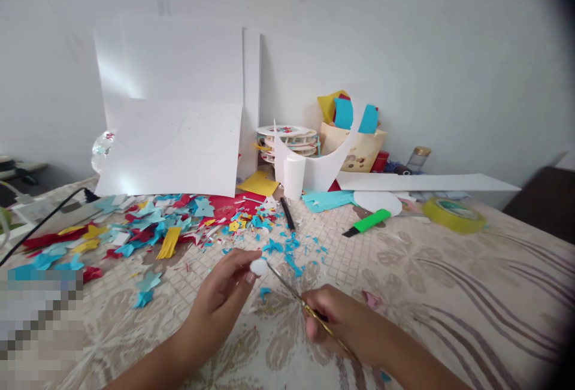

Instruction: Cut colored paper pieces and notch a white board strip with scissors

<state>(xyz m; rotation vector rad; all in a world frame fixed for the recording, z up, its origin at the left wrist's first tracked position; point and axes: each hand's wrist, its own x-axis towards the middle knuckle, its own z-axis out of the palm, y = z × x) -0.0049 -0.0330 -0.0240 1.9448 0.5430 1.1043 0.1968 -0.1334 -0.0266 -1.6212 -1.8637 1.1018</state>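
Observation:
Between the thumb and fingers of my left hand (231, 285) is a small round white piece of paper (259, 267). My right hand (335, 315) grips a pair of scissors (309, 309) with gold-coloured handles. The blades point up and left, and their tip reaches the edge of the white piece; whether it touches, I cannot tell. Blue paper scraps (291, 252) lie on the patterned tablecloth (287, 354) just beyond both hands.
Cut paper flowers and strips (153, 222) pile up at the left. A green box cutter (372, 221), a black pen (287, 213) and yellow tape (453, 215) lie farther back. White sheets (175, 144) lean against the wall near stacked discs (290, 141) and a paper-filled bag (354, 144).

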